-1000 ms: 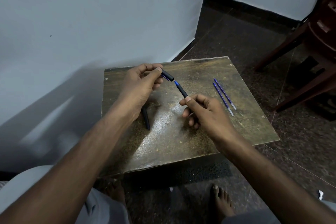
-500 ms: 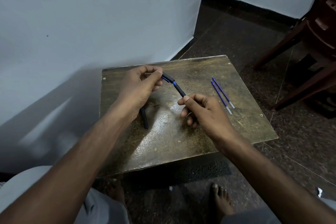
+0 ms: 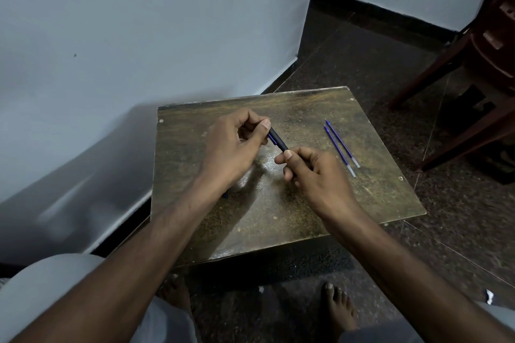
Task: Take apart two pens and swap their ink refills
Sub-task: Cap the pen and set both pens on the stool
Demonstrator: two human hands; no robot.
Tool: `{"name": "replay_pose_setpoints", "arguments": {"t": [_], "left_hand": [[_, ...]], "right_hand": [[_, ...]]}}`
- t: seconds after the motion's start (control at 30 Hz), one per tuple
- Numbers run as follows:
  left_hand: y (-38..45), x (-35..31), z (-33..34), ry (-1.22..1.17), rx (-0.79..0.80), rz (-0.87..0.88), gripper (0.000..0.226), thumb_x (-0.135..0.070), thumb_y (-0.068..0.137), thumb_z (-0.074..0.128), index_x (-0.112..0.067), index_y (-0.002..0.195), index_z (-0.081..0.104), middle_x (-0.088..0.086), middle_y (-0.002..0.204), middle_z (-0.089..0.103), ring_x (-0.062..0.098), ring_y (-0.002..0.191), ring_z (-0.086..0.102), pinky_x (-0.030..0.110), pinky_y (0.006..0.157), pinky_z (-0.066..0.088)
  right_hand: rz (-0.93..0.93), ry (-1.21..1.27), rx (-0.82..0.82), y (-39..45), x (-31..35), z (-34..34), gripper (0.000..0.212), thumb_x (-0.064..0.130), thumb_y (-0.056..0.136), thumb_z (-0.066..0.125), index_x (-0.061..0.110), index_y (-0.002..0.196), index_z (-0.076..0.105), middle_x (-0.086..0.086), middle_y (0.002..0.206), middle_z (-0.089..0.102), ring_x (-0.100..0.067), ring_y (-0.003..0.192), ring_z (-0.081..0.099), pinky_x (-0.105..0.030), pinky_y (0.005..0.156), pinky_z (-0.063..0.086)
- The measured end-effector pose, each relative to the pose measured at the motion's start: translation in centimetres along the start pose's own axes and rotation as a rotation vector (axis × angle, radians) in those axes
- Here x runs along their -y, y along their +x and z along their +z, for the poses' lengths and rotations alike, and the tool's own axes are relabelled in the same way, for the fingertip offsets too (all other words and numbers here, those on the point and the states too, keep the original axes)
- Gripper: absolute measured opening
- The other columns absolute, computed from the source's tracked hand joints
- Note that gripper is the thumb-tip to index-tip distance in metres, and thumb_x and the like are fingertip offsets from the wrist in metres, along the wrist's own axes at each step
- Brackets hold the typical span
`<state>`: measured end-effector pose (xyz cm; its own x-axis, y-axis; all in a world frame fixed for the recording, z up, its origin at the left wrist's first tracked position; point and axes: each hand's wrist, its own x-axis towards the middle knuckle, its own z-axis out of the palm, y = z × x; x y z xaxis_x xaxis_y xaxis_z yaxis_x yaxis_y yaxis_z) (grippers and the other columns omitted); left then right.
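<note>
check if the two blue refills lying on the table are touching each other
Apart. The head view shows the two blue refills lying side by side on the table, with a thin strip of tabletop visible between them along their length.

Black pen [image 3: 278, 141] held up over the bench [image 3: 278, 217], slanted from upper left down to lower right, a bit of blue showing at its upper-left end. Only the middle stretch visible, both ends tucked into the hands. Two loose refills [image 3: 340, 147] lying flat on the right side of the bench, thin, blue, with pale silvery tips at the near ends. Side by side, nearly parallel, just beside each other, pointing the same diagonal way. Well apart from the pen.
</note>
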<state>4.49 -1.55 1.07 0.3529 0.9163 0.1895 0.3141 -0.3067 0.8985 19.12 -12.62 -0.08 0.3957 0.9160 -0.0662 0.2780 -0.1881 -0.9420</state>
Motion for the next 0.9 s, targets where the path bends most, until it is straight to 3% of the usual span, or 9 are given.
{"name": "replay_pose_setpoints", "arguments": {"t": [0.23, 0.33, 0.37, 0.43, 0.5, 0.6, 0.7, 0.77, 0.9], "left_hand": [[0.5, -0.7, -1.5, 0.2, 0.076, 0.107, 0.011, -0.037, 0.103, 0.074, -0.032, 0.106, 0.083, -0.02, 0.089, 0.08, -0.006, 0.076, 0.076, 0.009, 0.071, 0.056], [1.5, 0.1, -3.4, 0.426, 0.002, 0.13, 0.022, -0.042, 0.105, 0.069, -0.027, 0.118, 0.079, -0.018, 0.092, 0.075, -0.011, 0.075, 0.066, 0.001, 0.067, 0.047], [1.9, 0.8, -4.4, 0.502, -0.048, 0.085, 0.027, -0.043, 0.105, 0.068, -0.021, 0.117, 0.078, -0.011, 0.091, 0.076, -0.002, 0.075, 0.068, 0.004, 0.07, 0.048], [2.5, 2.6, -6.4, 0.69, -0.068, -0.084, 0.042, -0.049, 0.101, 0.07, -0.008, 0.1, 0.077, 0.008, 0.087, 0.079, 0.028, 0.083, 0.075, 0.031, 0.075, 0.055], [2.4, 3.7, -7.5, 0.812, 0.021, -0.254, 0.056, -0.057, 0.096, 0.072, -0.005, 0.078, 0.077, 0.017, 0.074, 0.076, 0.038, 0.083, 0.075, 0.036, 0.07, 0.055], [2.3, 3.7, -7.0, 0.735, 0.128, -0.328, 0.063, -0.064, 0.091, 0.074, -0.008, 0.064, 0.079, 0.007, 0.057, 0.076, 0.026, 0.067, 0.077, 0.036, 0.075, 0.064], [1.9, 2.6, -5.3, 0.725, 0.163, -0.308, 0.054, -0.061, 0.089, 0.08, -0.011, 0.068, 0.08, -0.005, 0.051, 0.074, 0.01, 0.059, 0.076, 0.024, 0.068, 0.061], [1.3, 1.9, -4.0, 0.675, 0.196, -0.302, 0.04, -0.051, 0.091, 0.083, -0.014, 0.076, 0.082, -0.013, 0.051, 0.073, -0.001, 0.053, 0.073, 0.018, 0.061, 0.058], [0.5, 1.0, -1.4, 0.495, 0.25, -0.299, 0.028, -0.038, 0.094, 0.085, -0.015, 0.079, 0.08, -0.012, 0.054, 0.076, -0.001, 0.052, 0.075, 0.031, 0.068, 0.069]], "right_hand": [[-0.048, -0.079, 0.088, 0.5, 0.5, 0.1, 0.024, 0.033, 0.105, 0.07, 0.018, 0.094, 0.084, -0.002, 0.07, 0.078, -0.01, 0.058, 0.073, -0.021, 0.053, 0.051], [-0.009, -0.142, 0.007, 0.9, 0.5, 0.1, 0.021, 0.043, 0.1, 0.074, 0.026, 0.099, 0.087, 0.012, 0.063, 0.075, -0.008, 0.053, 0.072, -0.019, 0.05, 0.049], [-0.001, -0.172, -0.017, 1.2, 0.5, -0.1, 0.02, 0.044, 0.098, 0.076, 0.028, 0.098, 0.087, 0.014, 0.062, 0.075, -0.009, 0.052, 0.074, -0.017, 0.048, 0.047], [-0.007, -0.238, -0.056, 2.0, 0.7, -0.6, 0.013, 0.044, 0.093, 0.082, 0.032, 0.088, 0.083, 0.012, 0.06, 0.076, -0.009, 0.05, 0.074, -0.014, 0.043, 0.044], [-0.038, -0.29, -0.1, 2.8, 0.7, -0.7, 0.012, 0.038, 0.09, 0.087, 0.033, 0.085, 0.078, 0.012, 0.06, 0.077, -0.004, 0.048, 0.072, -0.012, 0.042, 0.047], [-0.066, -0.42, -0.155, 3.7, 0.2, -0.2, 0.016, 0.035, 0.087, 0.089, 0.027, 0.083, 0.077, 0.01, 0.057, 0.075, 0.0, 0.053, 0.071, -0.017, 0.052, 0.052], [-0.109, -0.577, -0.189, 4.2, -0.1, 0.4, 0.021, 0.041, 0.086, 0.088, 0.025, 0.081, 0.075, 0.01, 0.063, 0.074, -0.005, 0.063, 0.072, -0.029, 0.063, 0.058], [-0.147, -0.646, -0.216, 4.3, -0.2, 0.7, 0.027, 0.044, 0.086, 0.086, 0.025, 0.075, 0.071, 0.009, 0.062, 0.071, -0.011, 0.063, 0.07, -0.033, 0.061, 0.058], [-0.179, -0.768, -0.212, 4.2, -0.3, 0.9, 0.044, 0.053, 0.087, 0.083, 0.022, 0.065, 0.062, 0.007, 0.057, 0.063, -0.013, 0.057, 0.063, -0.029, 0.05, 0.046]]}}
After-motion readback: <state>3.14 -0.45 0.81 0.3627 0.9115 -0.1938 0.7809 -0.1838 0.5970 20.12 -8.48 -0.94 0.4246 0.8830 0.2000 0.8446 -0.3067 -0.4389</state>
